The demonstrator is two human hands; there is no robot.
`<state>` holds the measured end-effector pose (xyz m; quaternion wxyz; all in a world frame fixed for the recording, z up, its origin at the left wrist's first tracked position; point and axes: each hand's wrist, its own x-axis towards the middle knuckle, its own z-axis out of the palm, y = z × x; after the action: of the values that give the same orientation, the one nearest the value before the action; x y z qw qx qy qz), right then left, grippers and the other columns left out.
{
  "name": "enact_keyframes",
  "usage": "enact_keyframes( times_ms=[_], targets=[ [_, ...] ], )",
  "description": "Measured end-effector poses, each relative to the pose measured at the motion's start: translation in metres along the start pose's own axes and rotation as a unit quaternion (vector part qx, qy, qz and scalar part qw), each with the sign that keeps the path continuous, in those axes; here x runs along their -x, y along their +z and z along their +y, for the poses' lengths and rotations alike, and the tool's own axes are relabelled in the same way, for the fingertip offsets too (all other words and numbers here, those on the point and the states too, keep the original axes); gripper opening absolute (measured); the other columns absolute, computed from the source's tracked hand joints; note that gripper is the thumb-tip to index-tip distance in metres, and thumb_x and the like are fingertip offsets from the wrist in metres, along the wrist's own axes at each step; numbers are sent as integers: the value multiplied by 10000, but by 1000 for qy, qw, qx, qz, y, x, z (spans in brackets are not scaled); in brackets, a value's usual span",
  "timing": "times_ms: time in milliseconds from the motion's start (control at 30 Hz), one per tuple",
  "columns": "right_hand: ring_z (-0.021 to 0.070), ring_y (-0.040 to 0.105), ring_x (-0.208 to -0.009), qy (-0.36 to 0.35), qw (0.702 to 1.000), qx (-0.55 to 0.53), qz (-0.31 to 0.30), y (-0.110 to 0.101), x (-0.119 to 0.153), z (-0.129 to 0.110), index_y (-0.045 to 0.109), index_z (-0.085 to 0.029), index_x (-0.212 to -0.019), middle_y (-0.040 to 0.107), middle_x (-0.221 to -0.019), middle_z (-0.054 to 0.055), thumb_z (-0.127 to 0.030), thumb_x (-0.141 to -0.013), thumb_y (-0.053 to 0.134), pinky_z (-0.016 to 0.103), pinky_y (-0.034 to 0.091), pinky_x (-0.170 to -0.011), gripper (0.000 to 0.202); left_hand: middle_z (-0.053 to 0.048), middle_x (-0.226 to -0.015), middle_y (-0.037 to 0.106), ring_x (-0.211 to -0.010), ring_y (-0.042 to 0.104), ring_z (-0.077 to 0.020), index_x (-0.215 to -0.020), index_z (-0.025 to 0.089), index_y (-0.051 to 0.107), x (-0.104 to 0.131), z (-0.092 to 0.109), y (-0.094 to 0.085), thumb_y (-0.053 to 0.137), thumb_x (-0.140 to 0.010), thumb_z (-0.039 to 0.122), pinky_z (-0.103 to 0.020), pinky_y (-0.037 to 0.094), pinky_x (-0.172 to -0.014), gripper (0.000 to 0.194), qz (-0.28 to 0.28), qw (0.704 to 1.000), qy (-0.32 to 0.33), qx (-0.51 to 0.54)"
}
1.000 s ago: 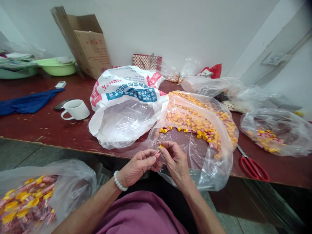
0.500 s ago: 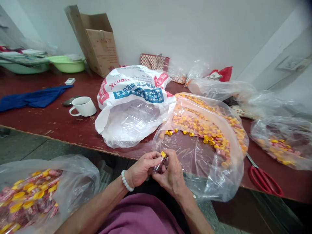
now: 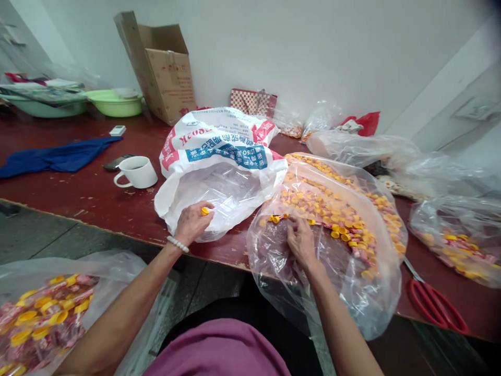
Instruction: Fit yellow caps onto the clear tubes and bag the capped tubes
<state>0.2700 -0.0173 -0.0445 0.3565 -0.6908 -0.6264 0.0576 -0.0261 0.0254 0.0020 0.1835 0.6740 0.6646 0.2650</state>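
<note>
At the mouth of the white printed bag (image 3: 223, 130), my left hand (image 3: 193, 223) is closed on a small tube with a yellow cap (image 3: 204, 211). The lower part of that tube is hidden by my fingers. My right hand (image 3: 302, 241) reaches into the clear plastic bag (image 3: 270, 250), its fingertips by the near edge of many yellow-capped tubes (image 3: 340, 230). Whether those fingertips hold anything is hidden. A white bead bracelet (image 3: 178, 244) circles my left wrist.
A white mug (image 3: 138, 172) stands left of the printed bag, near a blue cloth (image 3: 58, 156). Red-handled scissors (image 3: 436, 305) lie at the right edge. Another bag of capped tubes (image 3: 47, 313) is at lower left. A cardboard box (image 3: 172, 78) stands behind.
My hands have moved apart from in front of my body. The left went forward and left with the capped tube; the right let go and reached forward into the clear bag.
</note>
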Motion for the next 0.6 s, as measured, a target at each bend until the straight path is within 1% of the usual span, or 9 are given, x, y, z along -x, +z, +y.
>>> enact_keyframes(
  times_ms=[33, 67, 100, 200, 367, 433, 500, 567, 600],
  targets=[
    [244, 544, -942, -2, 1000, 10, -3, 5, -7, 5, 587, -135, -1065, 570, -1050, 149, -159, -813, 413, 413, 437, -871, 308, -72, -799, 669, -791, 620, -234, -1032, 209, 657, -8, -3, 3, 489, -780, 342, -303, 457, -689, 331, -1, 996, 0, -89],
    [252, 534, -969, -7, 1000, 21, -10, 9, -13, 7, 598, -148, -1063, 569, -1059, 148, -153, -800, 434, 410, 429, -881, 310, -100, -889, 683, -875, 624, -269, -1076, 213, 649, -15, -5, 6, 466, -789, 346, -339, 463, -744, 365, -7, 989, -6, -146],
    [259, 525, -982, -13, 999, 30, -20, 14, -17, 7, 610, -164, -1056, 570, -1060, 142, -154, -788, 463, 404, 423, -883, 306, -120, -947, 685, -921, 622, -295, -1109, 214, 637, -20, -7, 9, 453, -792, 350, -370, 465, -774, 391, -17, 984, -13, -177],
    [273, 510, -986, -31, 997, 45, -46, 22, -19, 1, 645, -197, -1014, 578, -1024, 135, -173, -768, 537, 401, 409, -880, 270, -132, -1007, 685, -958, 624, -319, -1125, 224, 633, -33, -10, 10, 469, -769, 334, -406, 470, -804, 408, -59, 977, -14, -204],
    [274, 518, -961, -38, 997, 36, -65, 22, -11, -3, 671, -183, -896, 575, -995, 137, -258, -772, 581, 392, 410, -859, 170, -116, -1122, 660, -1052, 594, -306, -1114, 231, 644, -54, -14, -4, 524, -725, 331, -386, 448, -875, 420, -145, 961, 5, -237],
    [267, 527, -955, -25, 998, 25, -56, 20, -7, -1, 658, -165, -923, 573, -1015, 142, -249, -783, 550, 388, 413, -853, 195, -138, -1133, 652, -1053, 590, -319, -1079, 202, 662, -64, -12, -7, 553, -704, 370, -389, 451, -867, 425, -171, 954, 3, -245],
    [266, 533, -963, -5, 999, 8, -38, 18, -3, 1, 626, -136, -1007, 580, -1041, 154, -242, -788, 523, 399, 404, -872, 264, -162, -1127, 650, -1041, 593, -330, -1036, 170, 677, -74, -10, -8, 590, -673, 421, -381, 457, -849, 449, -187, 950, -2, -249],
    [260, 556, -928, 18, 999, -18, -23, 13, 3, 2, 596, -112, -1056, 608, -1016, 152, -280, -796, 517, 401, 410, -863, 319, -173, -1121, 649, -1027, 598, -328, -1016, 151, 682, -82, -8, -6, 629, -633, 447, -360, 462, -829, 487, -191, 950, -6, -246],
    [251, 572, -880, 31, 999, -34, -19, 10, 6, 2, 596, -109, -1046, 627, -975, 143, -319, -806, 515, 393, 424, -836, 329, -175, -1112, 652, -1017, 602, -326, -1005, 145, 684, -84, -8, -5, 646, -615, 442, -350, 464, -817, 492, -190, 952, -6, -241]
  ],
)
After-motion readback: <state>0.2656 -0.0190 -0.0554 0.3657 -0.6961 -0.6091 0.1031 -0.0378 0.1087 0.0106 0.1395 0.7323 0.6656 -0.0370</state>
